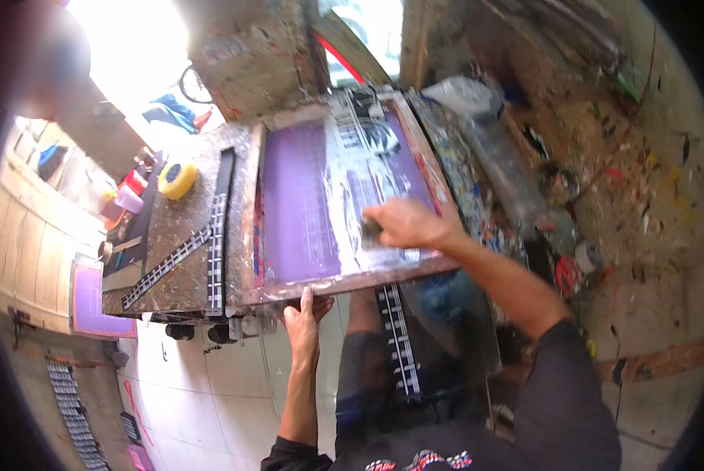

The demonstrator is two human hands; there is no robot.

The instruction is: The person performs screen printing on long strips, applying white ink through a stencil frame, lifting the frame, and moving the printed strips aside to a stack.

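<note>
A silk-screen printing frame (251,228) with purple mesh lies on the worktable before me. White ink (344,196) spreads over the mesh in a long band, with dark patches toward its far end. My right hand (409,224) is closed around a small dark squeegee (371,232), held against the inked mesh near the frame's close edge. At that near edge, my left hand (303,318) grips the frame, thumb on top and fingers underneath. From beneath the frame a black strip with a white printed pattern (399,345) hangs toward my lap.
Two more printed black strips (217,259) lie left of the frame, near a yellow tape roll (177,180). Plastic cups (129,199) stand farther left. A second purple screen (93,298) leans at far left. Right of the frame are a plastic bag (462,96) and red-handled scissors (568,275).
</note>
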